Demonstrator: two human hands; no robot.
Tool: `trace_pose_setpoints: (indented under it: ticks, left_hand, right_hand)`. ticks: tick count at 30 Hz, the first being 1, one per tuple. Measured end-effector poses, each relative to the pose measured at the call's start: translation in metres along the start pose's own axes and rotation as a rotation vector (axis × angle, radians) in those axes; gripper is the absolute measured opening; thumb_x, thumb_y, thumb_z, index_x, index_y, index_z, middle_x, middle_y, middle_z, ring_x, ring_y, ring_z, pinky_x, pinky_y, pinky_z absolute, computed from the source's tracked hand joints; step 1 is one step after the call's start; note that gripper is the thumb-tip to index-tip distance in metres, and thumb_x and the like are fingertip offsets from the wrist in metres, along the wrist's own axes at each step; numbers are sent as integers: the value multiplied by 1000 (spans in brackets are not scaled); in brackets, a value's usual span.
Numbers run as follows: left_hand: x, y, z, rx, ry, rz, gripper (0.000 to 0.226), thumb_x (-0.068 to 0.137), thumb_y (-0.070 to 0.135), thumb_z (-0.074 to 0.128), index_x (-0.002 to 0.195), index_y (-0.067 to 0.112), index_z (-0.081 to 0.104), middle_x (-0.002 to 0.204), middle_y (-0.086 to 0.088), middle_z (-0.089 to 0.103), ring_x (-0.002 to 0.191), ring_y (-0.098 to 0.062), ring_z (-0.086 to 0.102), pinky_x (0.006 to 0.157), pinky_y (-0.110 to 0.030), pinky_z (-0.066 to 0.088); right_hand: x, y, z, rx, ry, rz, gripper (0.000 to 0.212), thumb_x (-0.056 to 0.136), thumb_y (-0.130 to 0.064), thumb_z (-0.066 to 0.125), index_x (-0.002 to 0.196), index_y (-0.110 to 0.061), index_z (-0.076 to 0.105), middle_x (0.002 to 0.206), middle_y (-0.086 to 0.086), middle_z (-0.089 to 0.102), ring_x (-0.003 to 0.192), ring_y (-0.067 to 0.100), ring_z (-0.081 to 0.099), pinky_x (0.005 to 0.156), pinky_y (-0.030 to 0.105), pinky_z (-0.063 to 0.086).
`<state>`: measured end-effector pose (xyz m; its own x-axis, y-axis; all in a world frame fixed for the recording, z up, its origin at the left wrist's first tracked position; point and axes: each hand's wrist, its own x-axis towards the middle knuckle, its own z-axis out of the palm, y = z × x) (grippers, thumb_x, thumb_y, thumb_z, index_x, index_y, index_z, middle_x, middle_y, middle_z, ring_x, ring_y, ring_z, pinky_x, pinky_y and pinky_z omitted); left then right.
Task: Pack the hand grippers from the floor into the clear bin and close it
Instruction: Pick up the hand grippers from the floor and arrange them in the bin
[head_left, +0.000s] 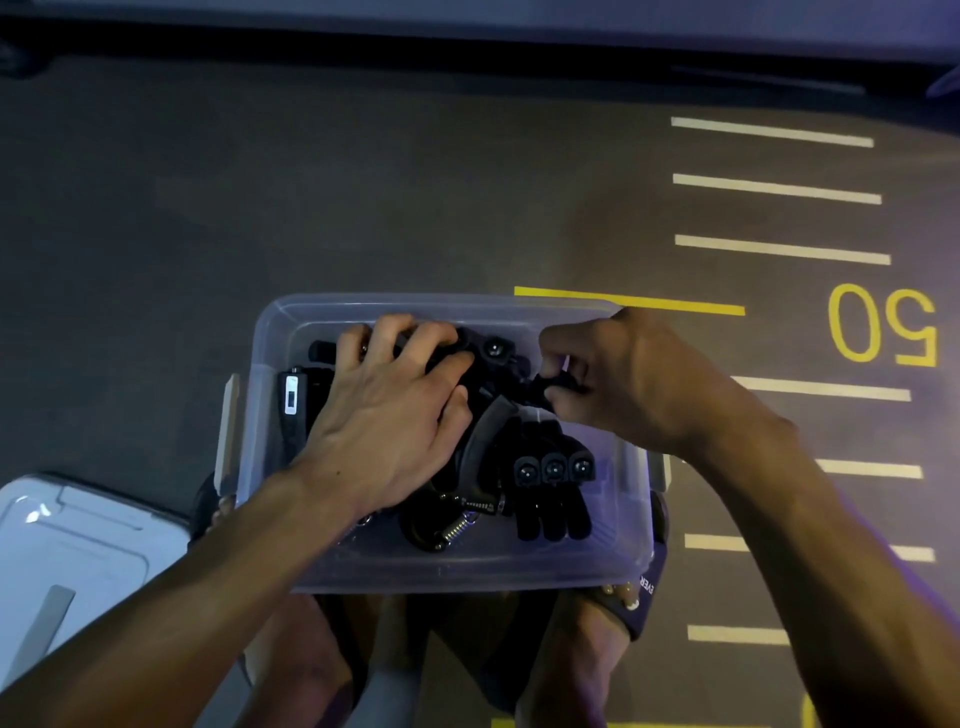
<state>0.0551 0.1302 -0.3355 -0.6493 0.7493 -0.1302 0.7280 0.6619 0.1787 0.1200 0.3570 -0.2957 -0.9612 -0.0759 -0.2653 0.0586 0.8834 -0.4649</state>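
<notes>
Hidden or cut off:
- hand grippers (550, 478): those under the left hand (384, 415) are mostly covered; count unclear.
- Piece pinched by the right hand (639, 384): fingers conceal its shape.
- Lid (67, 551): left frame edge cuts it.
- Bin (467, 571): near wall hides the feet.
</notes>
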Motion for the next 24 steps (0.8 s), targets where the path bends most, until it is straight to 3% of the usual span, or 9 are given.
trace_pose_setpoints:
  ticks: [4,8,12,17,20,24]
  left_hand:
    - [-1,-1,0,-1,-6,0,52,97,41,34,131,20,66,139,2,55,123,-29,40,97,-50,33]
    - [-3,-2,-1,-15,-8,-4,54,97,42,34,134,19,66,139,1,55,123,-29,41,97,-51,36]
    - [-6,-2,-2,-35,-10,4,53,97,42,35,134,19,66,139,1,55,124,-29,39,99,-52,34]
    - [-12,-6,-3,-73,19,40,52,97,42,39,135,19,64,141,0,55,128,-28,39,103,-52,32]
    - [-16,-9,-2,-96,41,65,50,97,42,41,136,19,63,140,0,55,130,-29,42,106,-50,28]
    - [-22,-13,-1,-128,86,76,52,96,47,46,138,21,62,140,3,55,132,-27,41,107,-51,30]
  right_hand:
    - [3,-1,9,0,-64,5,17,80,-25,70,80,-29,54,58,-10,45,62,20,41,63,26,34]
    - [3,-3,11,-18,-122,59,24,81,-20,72,73,-26,51,56,-13,41,65,18,42,64,26,32]
    - [7,-3,10,-23,-163,126,35,78,-21,75,63,-29,45,64,-13,48,72,16,48,67,24,33]
    - [13,-18,0,-185,-246,141,3,88,-25,66,86,-26,67,104,-4,65,103,21,60,88,28,40]
    - [16,-20,1,-200,-267,192,5,89,-25,63,87,-24,68,96,-1,66,97,25,65,86,34,50]
    - [9,-16,-5,-152,-229,187,10,87,-24,68,96,-25,71,100,-8,67,98,18,62,86,23,41]
